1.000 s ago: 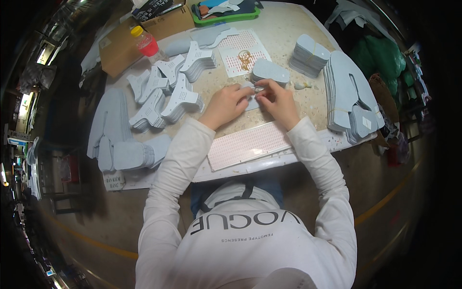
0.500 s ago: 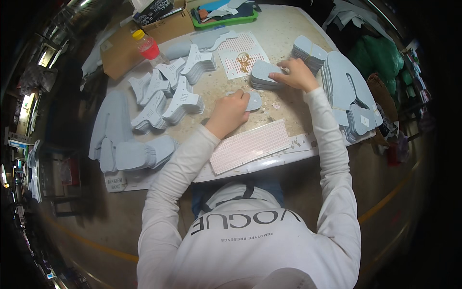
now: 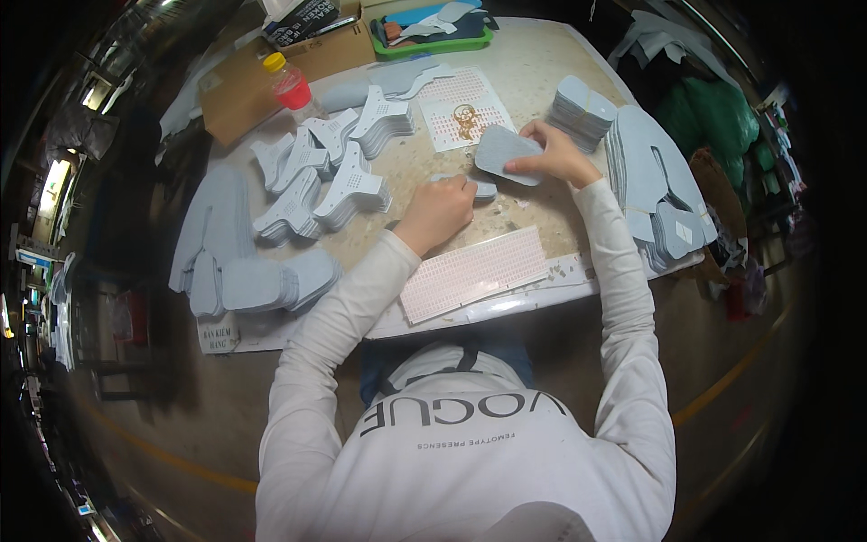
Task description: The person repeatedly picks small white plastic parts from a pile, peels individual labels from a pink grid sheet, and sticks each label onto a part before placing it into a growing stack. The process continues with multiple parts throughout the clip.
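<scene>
My right hand (image 3: 558, 159) pinches a grey rounded fabric piece (image 3: 504, 152) by its right end, thumb on the near face. The piece is tilted up above the table; whether others lie behind it, I cannot tell. To the left, my left hand (image 3: 440, 213) is closed with curled fingers over a low pile of grey rounded pieces (image 3: 486, 188) on the table. The hand covers most of that pile. A printed sheet (image 3: 468, 108) with a heap of tan rubber bands (image 3: 467, 121) lies just beyond both hands.
Stacks of white Y-shaped pieces (image 3: 352, 191) stand left, with larger grey stacks (image 3: 253, 287) nearer. A banded grey stack (image 3: 581, 110) and big grey panels (image 3: 637, 154) sit right. A pink-white label sheet (image 3: 474, 274) lies in front. Behind are a bottle (image 3: 291, 88), cardboard box (image 3: 237, 98) and green tray (image 3: 433, 43).
My right hand has tilted the grey rounded piece up from where a stack sat on the table. My left hand has stayed over its low pile, fingers more curled.
</scene>
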Available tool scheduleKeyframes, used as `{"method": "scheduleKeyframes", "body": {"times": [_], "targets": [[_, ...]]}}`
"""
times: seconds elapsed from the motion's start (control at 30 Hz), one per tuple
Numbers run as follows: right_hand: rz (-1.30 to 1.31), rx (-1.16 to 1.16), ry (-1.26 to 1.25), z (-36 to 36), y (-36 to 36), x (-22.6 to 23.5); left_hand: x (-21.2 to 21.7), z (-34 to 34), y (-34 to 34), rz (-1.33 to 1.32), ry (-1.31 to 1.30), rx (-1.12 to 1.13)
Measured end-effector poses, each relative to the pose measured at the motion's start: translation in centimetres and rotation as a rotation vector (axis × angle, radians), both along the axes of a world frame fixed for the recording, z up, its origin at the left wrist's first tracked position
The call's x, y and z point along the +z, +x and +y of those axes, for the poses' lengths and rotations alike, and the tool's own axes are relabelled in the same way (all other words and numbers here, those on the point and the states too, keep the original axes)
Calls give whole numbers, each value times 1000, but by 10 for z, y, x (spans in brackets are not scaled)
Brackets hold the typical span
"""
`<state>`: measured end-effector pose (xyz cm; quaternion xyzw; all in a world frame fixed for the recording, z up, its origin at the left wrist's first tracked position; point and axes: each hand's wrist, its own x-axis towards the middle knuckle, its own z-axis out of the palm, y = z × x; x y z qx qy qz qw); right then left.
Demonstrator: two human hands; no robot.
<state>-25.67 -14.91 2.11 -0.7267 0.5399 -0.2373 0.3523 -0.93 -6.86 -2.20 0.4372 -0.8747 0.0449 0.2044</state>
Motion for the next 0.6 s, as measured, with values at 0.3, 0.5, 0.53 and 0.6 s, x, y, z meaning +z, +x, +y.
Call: {"method": "scheduleKeyframes", "body": {"times": [0.3, 0.5, 0.53, 0.6], "targets": [[-427, 363, -146, 38, -3, 29, 20, -35, 25, 299, 165, -133], [-324, 232, -197, 36, 2, 18, 14, -23, 31, 204, 167, -213], [-368, 263, -199, 35, 1, 16, 13, -21, 30, 188, 176, -188], [-405, 255, -173, 35, 0, 13, 10, -17, 24, 95, 142, -144]]}}
